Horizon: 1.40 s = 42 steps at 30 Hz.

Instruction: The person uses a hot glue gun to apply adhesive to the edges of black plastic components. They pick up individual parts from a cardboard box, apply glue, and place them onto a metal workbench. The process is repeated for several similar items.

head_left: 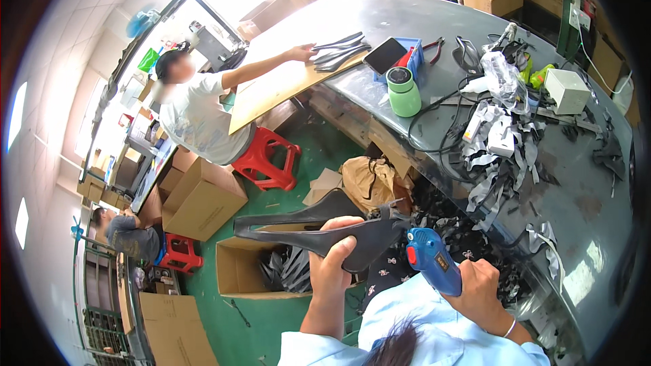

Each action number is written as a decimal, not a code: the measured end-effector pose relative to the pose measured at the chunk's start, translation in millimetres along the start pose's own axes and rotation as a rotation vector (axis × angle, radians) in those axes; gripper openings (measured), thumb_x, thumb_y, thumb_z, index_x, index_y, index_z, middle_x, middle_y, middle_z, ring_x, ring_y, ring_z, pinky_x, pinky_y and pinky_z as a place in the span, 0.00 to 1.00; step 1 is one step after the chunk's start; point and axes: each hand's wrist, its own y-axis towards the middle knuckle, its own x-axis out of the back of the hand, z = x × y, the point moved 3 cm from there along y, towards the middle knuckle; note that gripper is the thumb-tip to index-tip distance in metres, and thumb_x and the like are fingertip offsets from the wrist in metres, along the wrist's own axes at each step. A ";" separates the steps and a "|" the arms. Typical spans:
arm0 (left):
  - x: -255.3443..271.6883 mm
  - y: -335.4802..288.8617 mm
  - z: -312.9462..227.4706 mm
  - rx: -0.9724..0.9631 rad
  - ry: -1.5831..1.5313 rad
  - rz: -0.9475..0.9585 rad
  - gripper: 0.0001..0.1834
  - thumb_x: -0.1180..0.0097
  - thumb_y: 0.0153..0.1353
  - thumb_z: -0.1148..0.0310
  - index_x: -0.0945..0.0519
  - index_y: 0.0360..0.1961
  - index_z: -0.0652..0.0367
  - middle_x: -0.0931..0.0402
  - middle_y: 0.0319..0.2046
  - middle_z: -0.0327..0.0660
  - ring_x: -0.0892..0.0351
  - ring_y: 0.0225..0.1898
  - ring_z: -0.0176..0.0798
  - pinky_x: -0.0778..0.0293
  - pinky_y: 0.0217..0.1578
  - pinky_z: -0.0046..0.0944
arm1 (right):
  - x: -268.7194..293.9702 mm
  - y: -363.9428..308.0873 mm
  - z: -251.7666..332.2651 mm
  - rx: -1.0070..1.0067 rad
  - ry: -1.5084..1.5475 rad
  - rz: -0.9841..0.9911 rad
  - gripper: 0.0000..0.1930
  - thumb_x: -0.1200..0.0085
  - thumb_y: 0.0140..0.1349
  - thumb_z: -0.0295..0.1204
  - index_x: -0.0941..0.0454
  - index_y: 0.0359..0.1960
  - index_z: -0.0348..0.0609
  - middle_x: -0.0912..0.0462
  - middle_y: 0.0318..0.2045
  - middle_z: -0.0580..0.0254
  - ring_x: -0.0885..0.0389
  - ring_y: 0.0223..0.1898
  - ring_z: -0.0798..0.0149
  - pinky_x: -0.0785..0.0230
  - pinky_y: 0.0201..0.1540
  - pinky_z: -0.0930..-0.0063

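My left hand (332,264) grips a long black saddle-shaped piece (359,242) with a slot down its length, thumb on its near face. It is held up above an open cardboard box (237,270) with dark pieces inside. In my right hand (480,289) is a blue handheld power tool (434,261) with a red button. The head of the tool is at the right end of the black piece; its exact contact there is too small to make out.
Right of me a grey table (569,183) bears cut strips (488,183), cables, a green bottle (403,95), a blue bin (415,61) and a phone (384,55). A co-worker (203,105) on a red stool (268,159) reaches to stacked black pieces (339,51). Another person (132,234) sits farther left.
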 end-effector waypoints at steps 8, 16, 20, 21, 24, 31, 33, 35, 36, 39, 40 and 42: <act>-5.3 -1.7 -4.6 0.040 0.284 0.015 0.14 0.48 0.49 0.77 0.24 0.40 0.66 0.25 0.34 0.38 0.27 0.36 0.27 0.32 0.39 0.27 | -9.1 -1.7 1.1 0.039 -0.004 -0.005 0.18 0.34 0.41 0.33 0.36 0.20 0.43 0.32 0.12 0.62 0.30 0.14 0.59 0.40 0.23 0.67; 32.0 2.2 22.1 0.038 0.280 -0.121 0.15 0.45 0.50 0.75 0.27 0.41 0.67 0.25 0.35 0.42 0.25 0.35 0.32 0.28 0.39 0.31 | -16.5 -0.2 5.0 0.013 0.049 -0.040 0.19 0.34 0.38 0.33 0.36 0.20 0.43 0.32 0.13 0.61 0.31 0.15 0.57 0.40 0.23 0.64; 106.4 10.6 50.4 0.179 0.056 -0.499 0.12 0.43 0.55 0.71 0.26 0.42 0.57 0.24 0.34 0.36 0.23 0.33 0.34 0.27 0.33 0.36 | -18.1 -9.8 -12.6 -0.119 -0.017 -0.015 0.20 0.32 0.35 0.32 0.34 0.22 0.42 0.30 0.16 0.57 0.30 0.19 0.51 0.40 0.24 0.59; 138.8 15.6 67.1 0.175 -0.003 -0.550 0.11 0.43 0.56 0.70 0.26 0.41 0.55 0.23 0.34 0.35 0.23 0.32 0.33 0.27 0.31 0.35 | -14.9 -10.0 -13.2 -0.148 -0.029 -0.023 0.20 0.32 0.36 0.33 0.34 0.22 0.42 0.30 0.16 0.56 0.30 0.19 0.50 0.40 0.24 0.59; 223.9 9.9 106.4 0.049 -0.138 -0.754 0.09 0.42 0.58 0.67 0.26 0.39 0.51 0.22 0.32 0.32 0.22 0.29 0.32 0.25 0.27 0.33 | -21.6 -20.3 -21.6 -0.205 -0.044 0.035 0.25 0.29 0.35 0.35 0.36 0.25 0.41 0.30 0.18 0.53 0.29 0.22 0.48 0.40 0.27 0.57; 351.7 -48.1 226.8 0.180 -0.251 -0.946 0.16 0.44 0.60 0.64 0.32 0.44 0.59 0.26 0.38 0.45 0.22 0.38 0.46 0.20 0.34 0.45 | -29.9 -26.1 -23.9 -0.243 -0.028 0.087 0.22 0.30 0.35 0.34 0.35 0.24 0.42 0.29 0.16 0.56 0.29 0.20 0.51 0.39 0.27 0.60; 373.5 -72.8 269.1 0.277 -0.330 -1.050 0.16 0.47 0.62 0.66 0.34 0.48 0.60 0.27 0.39 0.49 0.21 0.39 0.50 0.20 0.35 0.47 | -32.5 -24.8 -25.0 -0.250 0.004 0.106 0.23 0.30 0.35 0.34 0.35 0.25 0.42 0.29 0.16 0.56 0.28 0.20 0.51 0.39 0.28 0.59; 361.0 -69.1 279.0 0.266 -0.248 -1.085 0.17 0.49 0.63 0.67 0.35 0.50 0.61 0.27 0.40 0.49 0.21 0.39 0.51 0.20 0.35 0.48 | -29.5 -27.8 -30.1 -0.299 -0.016 0.107 0.23 0.30 0.34 0.34 0.35 0.25 0.42 0.29 0.17 0.56 0.28 0.21 0.51 0.38 0.28 0.59; 356.8 -68.1 280.7 0.278 -0.198 -1.101 0.17 0.50 0.63 0.67 0.36 0.50 0.61 0.27 0.41 0.49 0.21 0.39 0.51 0.21 0.35 0.48 | -28.2 -29.1 -31.9 -0.322 -0.025 0.107 0.23 0.29 0.34 0.34 0.35 0.25 0.42 0.28 0.17 0.56 0.27 0.21 0.51 0.38 0.28 0.58; 360.2 -65.2 282.7 0.419 -0.105 -1.108 0.14 0.53 0.63 0.67 0.31 0.48 0.61 0.24 0.39 0.48 0.19 0.33 0.47 0.23 0.28 0.41 | -18.5 -31.2 -37.2 -0.334 0.021 0.045 0.25 0.29 0.33 0.35 0.36 0.24 0.41 0.29 0.16 0.52 0.27 0.21 0.46 0.37 0.24 0.58; 353.7 -60.3 285.4 0.433 -0.127 -1.141 0.12 0.52 0.62 0.68 0.29 0.45 0.61 0.23 0.37 0.47 0.19 0.31 0.45 0.25 0.26 0.39 | -16.0 -32.5 -40.7 -0.340 -0.018 0.040 0.23 0.29 0.34 0.36 0.34 0.25 0.42 0.27 0.17 0.55 0.26 0.20 0.50 0.36 0.25 0.58; 307.4 -34.6 274.8 0.418 0.110 -1.010 0.09 0.52 0.62 0.68 0.28 0.42 0.59 0.23 0.31 0.43 0.22 0.25 0.38 0.28 0.22 0.32 | -6.7 -35.2 -51.1 -0.351 -0.025 -0.024 0.23 0.29 0.36 0.38 0.33 0.25 0.42 0.27 0.16 0.55 0.25 0.20 0.49 0.35 0.24 0.59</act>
